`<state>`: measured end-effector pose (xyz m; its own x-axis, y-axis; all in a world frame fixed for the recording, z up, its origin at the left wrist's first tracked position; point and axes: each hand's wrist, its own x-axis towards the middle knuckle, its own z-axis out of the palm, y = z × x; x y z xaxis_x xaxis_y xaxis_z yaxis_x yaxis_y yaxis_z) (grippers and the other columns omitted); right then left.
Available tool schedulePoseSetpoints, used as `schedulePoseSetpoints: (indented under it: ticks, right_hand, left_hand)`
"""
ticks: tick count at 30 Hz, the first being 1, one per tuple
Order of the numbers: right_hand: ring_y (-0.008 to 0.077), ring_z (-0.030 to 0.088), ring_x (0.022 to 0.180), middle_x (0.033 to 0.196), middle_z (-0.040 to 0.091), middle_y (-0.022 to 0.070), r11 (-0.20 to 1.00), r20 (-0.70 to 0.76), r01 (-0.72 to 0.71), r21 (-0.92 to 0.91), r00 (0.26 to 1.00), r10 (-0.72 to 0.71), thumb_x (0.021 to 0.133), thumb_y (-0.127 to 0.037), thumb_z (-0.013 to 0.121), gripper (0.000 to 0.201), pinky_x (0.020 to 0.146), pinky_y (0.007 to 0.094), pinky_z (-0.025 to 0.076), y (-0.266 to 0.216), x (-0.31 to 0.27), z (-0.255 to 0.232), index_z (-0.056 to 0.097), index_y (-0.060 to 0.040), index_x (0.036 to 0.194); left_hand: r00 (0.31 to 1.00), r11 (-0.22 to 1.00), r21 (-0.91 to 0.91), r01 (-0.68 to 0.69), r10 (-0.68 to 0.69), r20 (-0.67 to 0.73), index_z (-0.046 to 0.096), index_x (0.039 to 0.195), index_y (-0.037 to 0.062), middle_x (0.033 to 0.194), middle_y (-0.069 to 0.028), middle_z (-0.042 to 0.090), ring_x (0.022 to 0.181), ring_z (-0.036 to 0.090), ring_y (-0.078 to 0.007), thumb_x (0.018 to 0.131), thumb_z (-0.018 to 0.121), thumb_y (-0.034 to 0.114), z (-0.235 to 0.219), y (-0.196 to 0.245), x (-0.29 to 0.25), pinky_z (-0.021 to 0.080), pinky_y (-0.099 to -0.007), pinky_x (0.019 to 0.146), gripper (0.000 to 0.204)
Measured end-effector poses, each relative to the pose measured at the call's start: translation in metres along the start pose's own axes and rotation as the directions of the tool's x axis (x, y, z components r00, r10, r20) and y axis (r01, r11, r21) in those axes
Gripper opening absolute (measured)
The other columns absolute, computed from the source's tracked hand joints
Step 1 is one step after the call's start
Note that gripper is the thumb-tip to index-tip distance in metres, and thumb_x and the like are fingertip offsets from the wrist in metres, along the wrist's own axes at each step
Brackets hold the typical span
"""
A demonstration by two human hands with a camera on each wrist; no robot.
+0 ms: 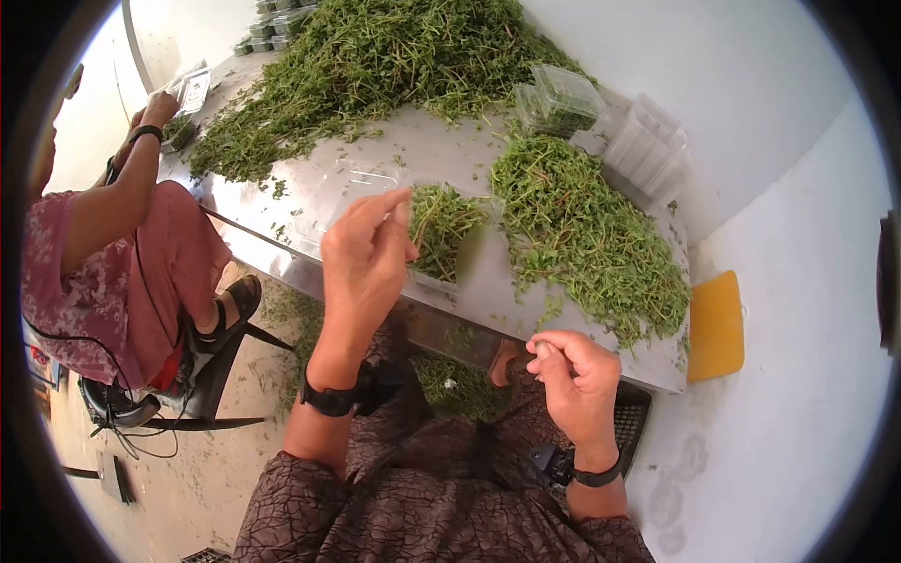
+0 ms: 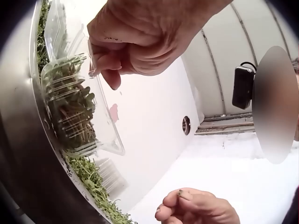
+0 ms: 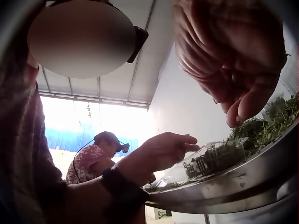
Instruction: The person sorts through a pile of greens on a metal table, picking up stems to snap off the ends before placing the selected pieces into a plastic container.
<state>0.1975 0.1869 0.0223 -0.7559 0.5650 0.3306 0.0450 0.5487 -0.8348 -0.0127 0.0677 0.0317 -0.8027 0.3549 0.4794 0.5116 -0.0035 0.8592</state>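
My left hand hovers over the left side of an open clear plastic box, its fingers loosely bent with nothing seen between them. Green leafy stems fill that box, and its clear lid lies folded back to the left. In the right wrist view, the left fingertips are just above the box. Off the table's front edge, my right hand hangs with fingers loosely curled and fingertips close together; nothing shows in it. A loose pile of cut greens is nearest to it.
A larger heap of greens covers the back of the metal table. Stacked empty boxes and a filled box stand at the back right. Another person sits at left, handling a box. A yellow board is at right.
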Motion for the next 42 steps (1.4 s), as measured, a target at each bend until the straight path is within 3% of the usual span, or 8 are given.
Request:
schedulePoseSetpoints:
  ticks: [7,12,14,24,28,36,39,42]
  right_hand:
    - [0.0102,0.065,0.069,0.083,0.069,0.0068,0.985,-0.043,-0.018,-0.171,0.999,0.011,0.089,0.0,0.062,0.011,0.062,0.0226,0.05,0.007,0.017,-0.026,0.068,0.005,0.097]
    - [0.0118,0.06,0.066,0.083,0.068,0.0084,0.938,-0.067,-0.002,-0.346,0.997,-0.023,0.084,0.001,0.066,0.015,0.061,0.026,0.048,0.003,0.042,-0.036,0.069,0.0036,0.099]
    - [0.0293,0.064,0.066,0.081,0.067,0.0149,0.892,-0.014,0.091,-0.442,0.994,-0.108,0.08,-0.003,0.068,0.02,0.061,0.0362,0.049,0.008,0.052,-0.036,0.069,-0.0005,0.1]
    - [0.0358,0.067,0.085,0.118,0.064,0.0228,0.699,0.361,0.322,-0.638,0.927,-0.098,0.079,-0.003,0.063,0.035,0.079,0.0395,0.053,0.011,0.101,-0.022,0.067,-0.0009,0.114]
    - [0.0396,0.064,0.086,0.102,0.065,0.0235,0.608,0.426,0.392,-0.691,0.9,-0.096,0.075,-0.003,0.061,0.031,0.078,0.0436,0.052,0.026,0.118,-0.014,0.069,-0.0001,0.105]
    - [0.0385,0.062,0.071,0.075,0.062,0.0183,0.669,0.357,0.418,-0.615,0.904,-0.236,0.072,0.001,0.061,0.006,0.063,0.0481,0.05,0.037,0.128,-0.026,0.063,0.0021,0.077]
    - [0.0293,0.063,0.063,0.071,0.064,0.0146,0.766,0.157,0.292,-0.573,0.956,-0.247,0.075,0.002,0.061,0.009,0.058,0.042,0.048,0.018,0.129,-0.045,0.064,0.0036,0.083]
    - [0.0112,0.054,0.06,0.065,0.061,0.0061,0.941,-0.069,-0.118,-0.317,0.992,0.102,0.085,-0.001,0.061,0.009,0.055,0.0302,0.043,0.007,0.128,-0.06,0.065,0.003,0.092]
  left_hand:
    - [0.971,0.971,0.01,-0.237,0.237,0.037,0.069,0.092,-0.0035,0.078,-0.0078,0.067,0.049,0.056,-0.01,0.092,0.059,0.002,-0.028,0.012,-0.03,0.044,-0.024,0.049,0.011]
    - [0.793,0.947,-0.271,-0.174,0.298,0.532,0.069,0.083,-0.0029,0.078,-0.0135,0.067,0.073,0.068,-0.0275,0.086,0.066,0.005,-0.018,0.001,-0.061,0.054,-0.0359,0.064,0.009]
    - [0.717,0.96,-0.271,-0.069,0.237,0.656,0.069,0.085,-0.0027,0.079,-0.0152,0.068,0.072,0.067,-0.0301,0.085,0.066,0.005,-0.007,-0.011,-0.072,0.053,-0.0364,0.064,0.009]
    - [0.543,0.948,-0.016,0.319,-0.169,0.823,0.067,0.089,-0.004,0.072,-0.0124,0.064,0.062,0.067,-0.0247,0.091,0.06,0.008,0.028,-0.097,-0.101,0.053,-0.0359,0.059,0.014]
    - [0.618,0.999,-0.022,0.045,-0.01,0.786,0.067,0.09,-0.0038,0.072,-0.01,0.065,0.062,0.067,-0.0191,0.093,0.058,0.011,0.032,-0.136,-0.117,0.053,-0.0337,0.059,0.017]
    - [0.409,0.804,0.056,0.592,-0.36,0.839,0.068,0.096,-0.0018,0.077,-0.0045,0.067,0.069,0.068,-0.0128,0.094,0.061,0.017,0.022,-0.166,-0.125,0.052,-0.0285,0.062,0.02]
    - [0.362,0.727,0.044,0.685,-0.392,0.845,0.068,0.098,-0.0016,0.078,-0.0036,0.067,0.068,0.067,-0.0123,0.094,0.061,0.018,0.026,-0.173,-0.127,0.051,-0.0271,0.062,0.022]
    - [0.359,0.724,0.033,0.689,-0.381,0.852,0.068,0.098,-0.0011,0.078,-0.0037,0.067,0.069,0.066,-0.012,0.094,0.061,0.019,0.032,-0.181,-0.129,0.051,-0.0269,0.063,0.022]
